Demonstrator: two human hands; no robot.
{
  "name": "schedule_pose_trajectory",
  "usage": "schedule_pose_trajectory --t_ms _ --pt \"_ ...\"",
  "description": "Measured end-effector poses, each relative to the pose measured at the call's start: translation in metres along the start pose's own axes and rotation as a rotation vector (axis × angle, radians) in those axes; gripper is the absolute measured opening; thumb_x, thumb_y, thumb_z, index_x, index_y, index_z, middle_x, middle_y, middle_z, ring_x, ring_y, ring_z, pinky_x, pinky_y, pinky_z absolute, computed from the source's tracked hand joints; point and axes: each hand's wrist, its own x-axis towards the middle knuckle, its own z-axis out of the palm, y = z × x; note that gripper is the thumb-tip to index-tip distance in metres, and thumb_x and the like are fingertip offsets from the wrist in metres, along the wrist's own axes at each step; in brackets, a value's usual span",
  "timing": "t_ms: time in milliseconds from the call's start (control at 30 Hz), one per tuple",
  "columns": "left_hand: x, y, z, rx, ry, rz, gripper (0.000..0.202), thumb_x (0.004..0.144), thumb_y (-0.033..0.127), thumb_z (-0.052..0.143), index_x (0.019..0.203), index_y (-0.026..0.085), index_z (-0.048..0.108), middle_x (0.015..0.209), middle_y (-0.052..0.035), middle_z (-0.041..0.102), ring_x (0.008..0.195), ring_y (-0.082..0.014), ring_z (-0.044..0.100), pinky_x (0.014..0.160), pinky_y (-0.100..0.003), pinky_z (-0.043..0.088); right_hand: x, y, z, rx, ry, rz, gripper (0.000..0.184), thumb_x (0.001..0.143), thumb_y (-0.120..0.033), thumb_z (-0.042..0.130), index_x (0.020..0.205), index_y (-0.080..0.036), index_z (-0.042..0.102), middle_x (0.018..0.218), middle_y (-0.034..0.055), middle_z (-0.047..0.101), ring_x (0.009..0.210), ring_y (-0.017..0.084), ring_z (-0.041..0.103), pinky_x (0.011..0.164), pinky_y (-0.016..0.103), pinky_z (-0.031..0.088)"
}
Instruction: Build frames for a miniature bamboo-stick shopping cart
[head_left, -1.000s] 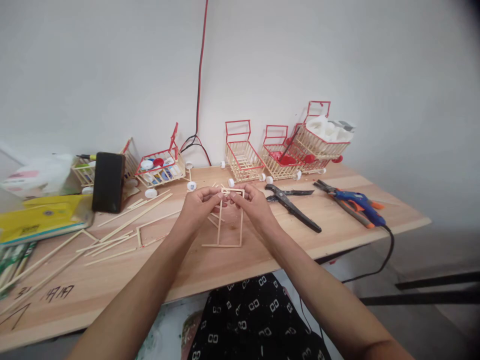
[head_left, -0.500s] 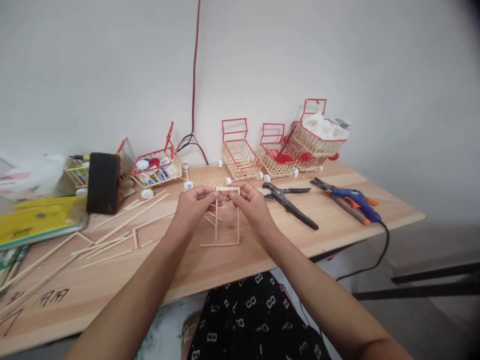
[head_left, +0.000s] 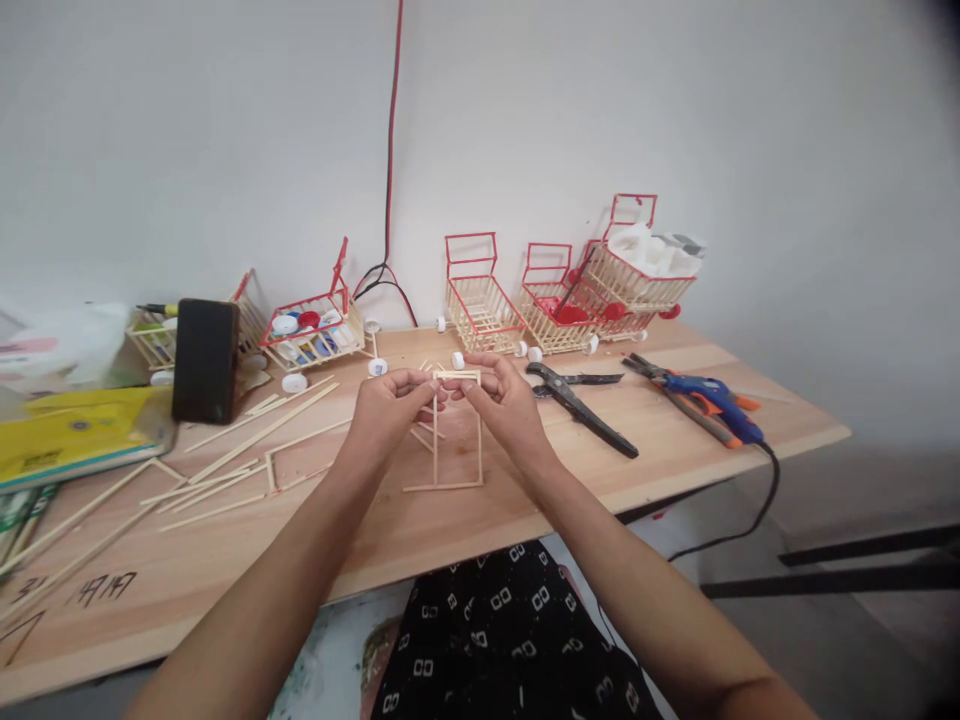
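Note:
Between my hands is a small rectangular frame of thin wooden sticks [head_left: 436, 445], its lower stick sticking out past the left corner. My left hand [head_left: 396, 408] pinches the frame's top left corner with thumb and fingers. At the top right corner, my right hand [head_left: 506, 405] has its thumb and fingers closed on the same frame. A short stick seems to lie along the top bar, between the fingertips. Loose wooden sticks [head_left: 259, 435] lie on the wooden table [head_left: 495, 520] left of my hands.
Miniature stick shopping carts with red trim [head_left: 484, 310] stand along the wall. To the right lie black cutters [head_left: 585, 410], pliers [head_left: 686, 400] and a blue glue gun [head_left: 709, 400] with a cord. A phone [head_left: 205, 360] stands upright at the left, near a yellow packet [head_left: 82, 430].
My right hand's fingers have lifted and spread slightly at the frame's top right corner. Both hands keep hold of the frame, which has barely moved.

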Motion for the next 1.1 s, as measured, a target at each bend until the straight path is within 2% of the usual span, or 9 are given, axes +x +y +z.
schedule_pose_trajectory --t_ms 500,867,1100 --pt "-0.0023 0.0025 0.0024 0.014 0.000 0.015 0.023 0.063 0.031 0.074 0.074 0.012 0.069 0.066 -0.0046 0.069 0.061 -0.0135 0.063 0.055 -0.023 0.050 0.0006 -0.0024 -0.0006 0.035 0.006 0.045 0.020 0.080 -0.031 0.064 0.092 -0.020 0.052 0.083 0.0043 0.074 0.075 0.016 0.070 0.076 0.031 0.051" --pt "-0.0022 0.0011 0.0024 0.008 -0.002 -0.005 0.021 0.062 0.028 0.073 0.074 0.012 0.068 0.064 -0.0041 0.069 0.059 -0.0133 0.063 0.055 -0.023 0.051 0.0017 -0.0009 -0.0031 0.015 -0.007 0.061 0.024 0.079 -0.036 0.065 0.091 -0.021 0.051 0.082 0.0043 0.074 0.074 0.017 0.069 0.076 0.032 0.050" --pt "-0.0020 0.0006 0.0017 0.004 -0.013 0.002 0.025 0.062 0.032 0.075 0.075 0.012 0.069 0.065 -0.0041 0.069 0.059 -0.0129 0.062 0.054 -0.023 0.050 0.0019 -0.0029 -0.0050 0.013 -0.024 0.080 0.023 0.078 -0.035 0.065 0.090 -0.021 0.052 0.081 0.0037 0.073 0.072 0.015 0.067 0.074 0.030 0.049"
